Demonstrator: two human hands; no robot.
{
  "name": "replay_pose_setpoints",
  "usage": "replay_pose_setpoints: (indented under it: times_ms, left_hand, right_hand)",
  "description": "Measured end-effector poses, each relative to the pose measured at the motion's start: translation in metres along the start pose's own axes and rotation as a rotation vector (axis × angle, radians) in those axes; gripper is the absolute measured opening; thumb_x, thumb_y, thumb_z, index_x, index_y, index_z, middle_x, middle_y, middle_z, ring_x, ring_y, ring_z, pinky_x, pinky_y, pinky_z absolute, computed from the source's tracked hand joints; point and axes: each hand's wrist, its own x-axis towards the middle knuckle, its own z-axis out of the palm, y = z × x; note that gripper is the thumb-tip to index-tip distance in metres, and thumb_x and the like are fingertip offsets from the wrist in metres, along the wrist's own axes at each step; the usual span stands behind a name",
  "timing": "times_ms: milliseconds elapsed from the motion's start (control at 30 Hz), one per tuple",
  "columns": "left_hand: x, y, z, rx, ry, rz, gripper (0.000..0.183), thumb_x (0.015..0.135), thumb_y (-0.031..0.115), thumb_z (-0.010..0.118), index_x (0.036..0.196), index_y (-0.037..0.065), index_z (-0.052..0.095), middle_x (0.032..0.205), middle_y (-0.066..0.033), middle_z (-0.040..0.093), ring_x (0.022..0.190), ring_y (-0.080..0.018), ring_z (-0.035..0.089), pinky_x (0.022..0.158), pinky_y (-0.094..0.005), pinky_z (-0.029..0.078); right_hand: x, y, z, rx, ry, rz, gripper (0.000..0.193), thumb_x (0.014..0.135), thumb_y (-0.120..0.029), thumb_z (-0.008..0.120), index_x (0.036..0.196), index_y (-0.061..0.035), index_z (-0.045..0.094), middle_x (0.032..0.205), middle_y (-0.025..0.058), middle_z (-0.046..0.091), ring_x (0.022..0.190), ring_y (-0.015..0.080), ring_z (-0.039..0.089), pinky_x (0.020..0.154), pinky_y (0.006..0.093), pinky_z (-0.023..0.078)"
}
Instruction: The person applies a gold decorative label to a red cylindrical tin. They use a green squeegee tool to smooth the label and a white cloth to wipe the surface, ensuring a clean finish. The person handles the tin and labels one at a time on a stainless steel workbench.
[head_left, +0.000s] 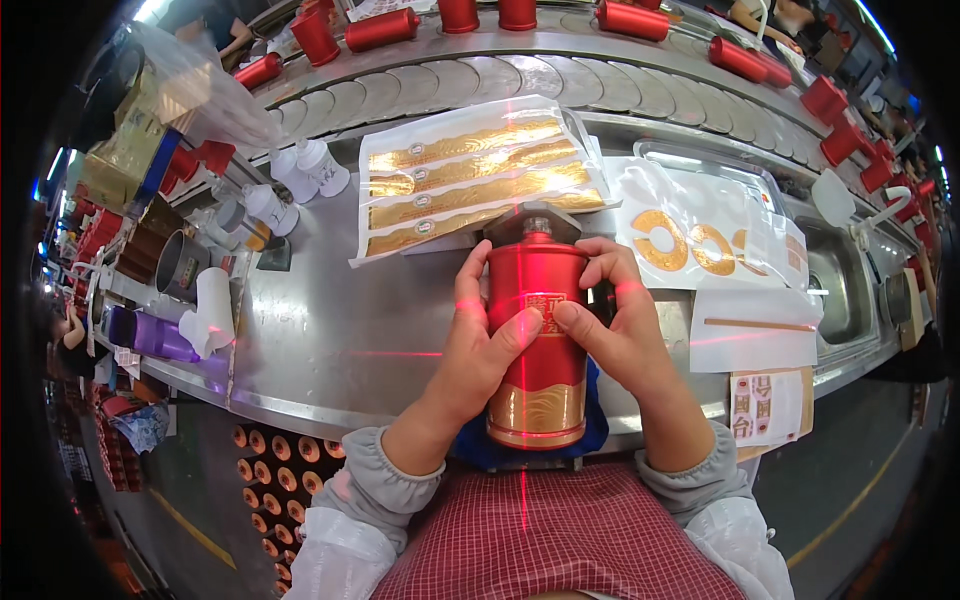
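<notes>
A red bottle (pixel 537 365) with a gold band round its base lies between my two hands, its neck pointing away from me. My left hand (pixel 485 335) grips its left side, the thumb on a square gold label (pixel 545 313). From the right, my right hand (pixel 620 325) holds the same bottle, its thumb pressed near that label too. Under the bottle's base is a blue cloth (pixel 595 410). Red laser lines cross the bottle. Just beyond it lies a white sheet of gold wave-shaped stickers (pixel 480 175).
A clear sheet with gold ring-shaped stickers (pixel 660 240) lies to the right, near a sink (pixel 840 285). White spray bottles (pixel 322 167) and a purple bottle (pixel 160 335) stand at left. Red bottles (pixel 383 30) ride the far conveyor (pixel 450 85). Gold-topped items (pixel 285 477) fill the lower left.
</notes>
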Motion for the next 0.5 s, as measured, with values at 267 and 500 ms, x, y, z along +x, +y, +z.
replay_pose_setpoints:
  times_ms: [267, 500]
  left_hand:
    - [-0.003, 0.016, 0.013, -0.085, -0.028, -0.033, 0.082, 0.093, 0.018, 0.060, 0.149, 0.002, 0.002, 0.139, -0.0200, 0.037, 0.120, -0.0241, 0.050, 0.102, -0.0369, 0.043]
    - [-0.003, 0.005, 0.003, -0.162, -0.034, -0.023, 0.072, 0.101, 0.033, 0.045, 0.151, 0.007, 0.000, 0.147, -0.0182, 0.034, 0.130, -0.0270, 0.045, 0.107, -0.0412, 0.040]
  right_hand:
    - [0.010, -0.028, -0.026, -0.172, 0.123, -0.073, 0.031, 0.084, -0.016, 0.069, 0.107, -0.0033, 0.052, 0.086, 0.0148, 0.067, 0.074, 0.0296, 0.068, 0.064, 0.0390, 0.052]
    - [0.051, -0.053, -0.035, -0.816, -0.117, -0.696, 0.016, 0.075, -0.011, 0.072, 0.085, -0.0075, 0.061, 0.074, 0.0069, 0.057, 0.071, 0.0241, 0.058, 0.065, 0.0356, 0.042]
